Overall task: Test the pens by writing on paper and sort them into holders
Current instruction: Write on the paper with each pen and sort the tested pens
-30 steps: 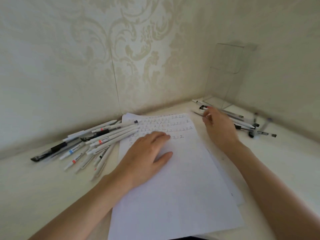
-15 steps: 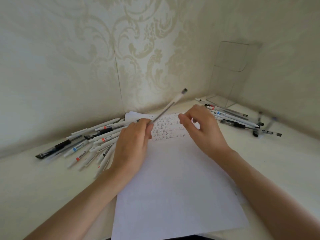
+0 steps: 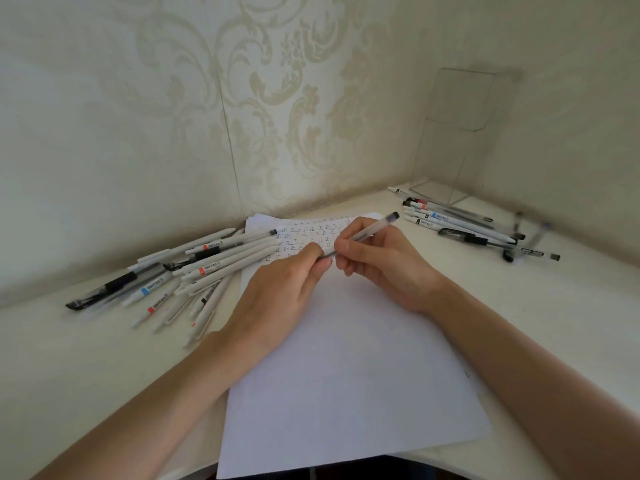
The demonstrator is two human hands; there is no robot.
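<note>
Matt white paper (image 3: 346, 358), frosted plastic pen (image 3: 363, 233), clear glossy acrylic holder (image 3: 460, 133)

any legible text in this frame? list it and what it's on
"正", handwritten over and over in rows at the top of the paper; some marks look unfinished.
Printed labels on the left pen pile: too small to read.
Printed labels on the right pen pile: too small to read.
Held pen: no readable text.

Two walls (image 3: 104, 116) meet in a corner, papered with a pale cream damask scroll pattern; a seam runs down the left one. Below them sits a plain off-white desk (image 3: 69, 368); soft, even light.
</note>
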